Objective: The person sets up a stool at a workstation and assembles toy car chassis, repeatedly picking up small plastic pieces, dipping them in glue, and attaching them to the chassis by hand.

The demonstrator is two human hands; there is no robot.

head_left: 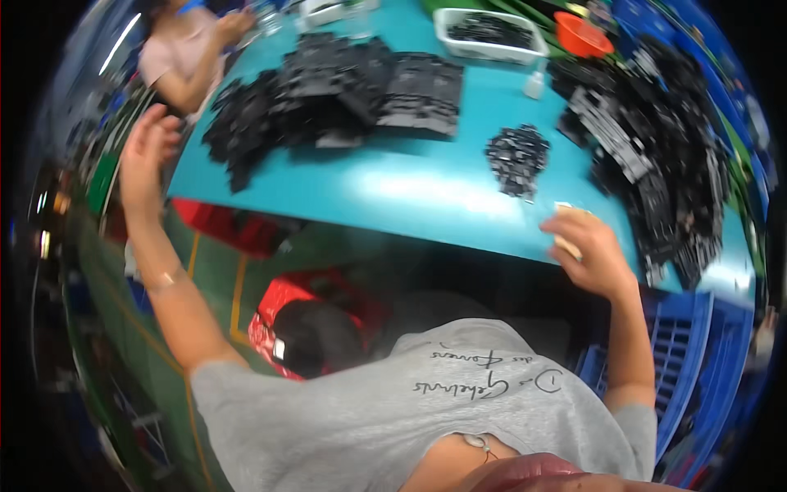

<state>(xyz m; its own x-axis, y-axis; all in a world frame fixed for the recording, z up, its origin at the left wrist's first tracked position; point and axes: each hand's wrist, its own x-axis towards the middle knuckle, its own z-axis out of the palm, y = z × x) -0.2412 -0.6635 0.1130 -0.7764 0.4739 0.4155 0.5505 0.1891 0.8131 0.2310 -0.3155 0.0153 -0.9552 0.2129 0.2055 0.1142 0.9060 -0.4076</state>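
Observation:
My left hand (150, 156) is raised beyond the table's left edge, its fingers apart and loosely bent, with nothing visible in it. The nearest thing to it is a heap of black moulded plastic parts (246, 123) on the table. At the front edge of the turquoise table (393, 193), my right hand (589, 250) hovers with fingers bent and a gap between thumb and forefinger. Pale yellow coverings show on some of its fingers. A small pile of black pieces (518, 160) lies just beyond it. Larger black plastic parts (611, 131) are heaped to its right.
At the back stand a white tray of black parts (492, 37), an orange bowl (584, 34) and a small clear bottle (534, 84). Another person (184, 53) sits at far left. Below are a red stool or crate (275, 307) and a blue crate (684, 353).

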